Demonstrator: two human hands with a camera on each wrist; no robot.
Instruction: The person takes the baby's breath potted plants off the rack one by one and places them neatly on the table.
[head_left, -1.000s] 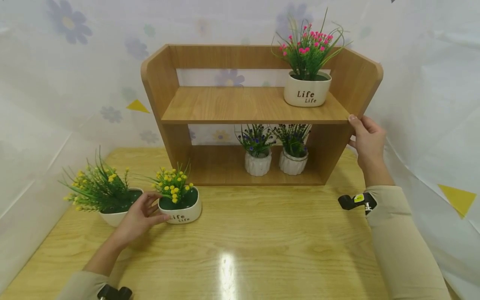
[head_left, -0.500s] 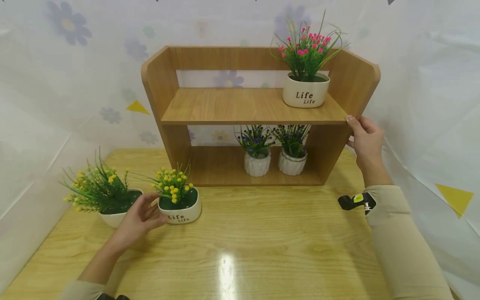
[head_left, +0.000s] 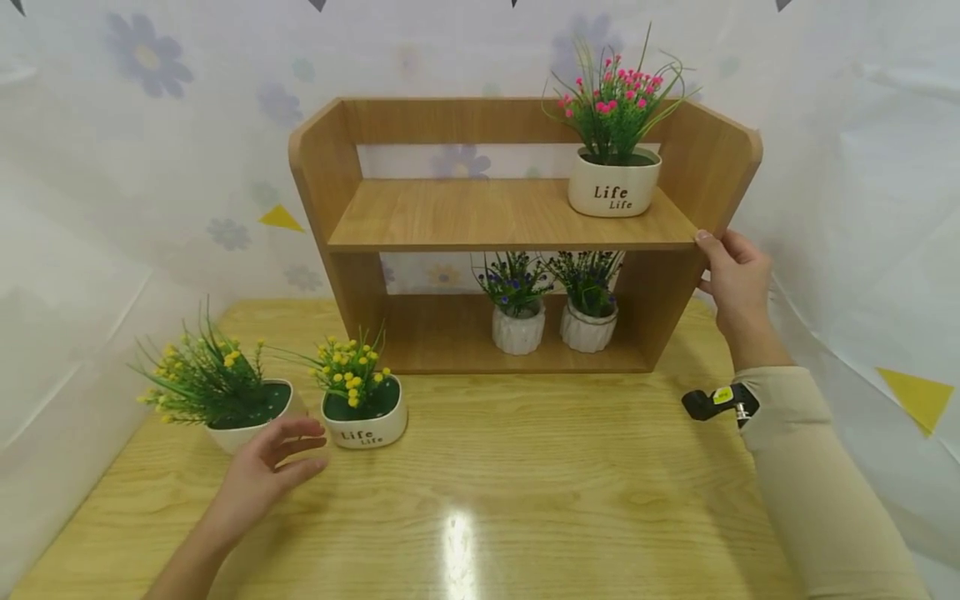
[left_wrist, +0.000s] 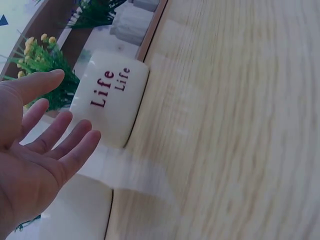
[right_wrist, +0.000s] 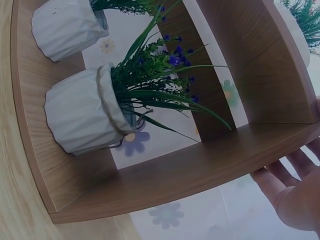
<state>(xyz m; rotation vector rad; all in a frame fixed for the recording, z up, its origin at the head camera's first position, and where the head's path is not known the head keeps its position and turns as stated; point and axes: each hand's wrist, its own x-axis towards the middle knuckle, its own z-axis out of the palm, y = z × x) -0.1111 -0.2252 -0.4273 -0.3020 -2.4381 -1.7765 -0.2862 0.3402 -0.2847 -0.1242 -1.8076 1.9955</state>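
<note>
My left hand (head_left: 262, 471) hovers over the table at the left, its fingers loosely extended and holding nothing. Just right of its fingertips stands a white oval flower pot (head_left: 369, 430) with yellow flowers, lettered "Life"; the left wrist view shows a gap between the hand and this pot (left_wrist: 112, 102). A second pot of yellow flowers (head_left: 232, 437) is partly hidden behind the hand. My right hand (head_left: 741, 292) grips the right side of the wooden shelf (head_left: 450, 208), thumb on the front edge and fingers against the outer face of the side panel (right_wrist: 210, 175).
A pot with pink flowers (head_left: 613, 190) stands on the upper board at the right. Two white ribbed pots, the left one (head_left: 517, 331) and the right one (head_left: 588, 327), hold bluish-purple flowers on the lower board. The wood-grain table (head_left: 525, 475) extends in front.
My left hand has let go of the nearer yellow-flower pot and drawn back slightly down and left. The right hand keeps its hold on the shelf. The pots stay in place.
</note>
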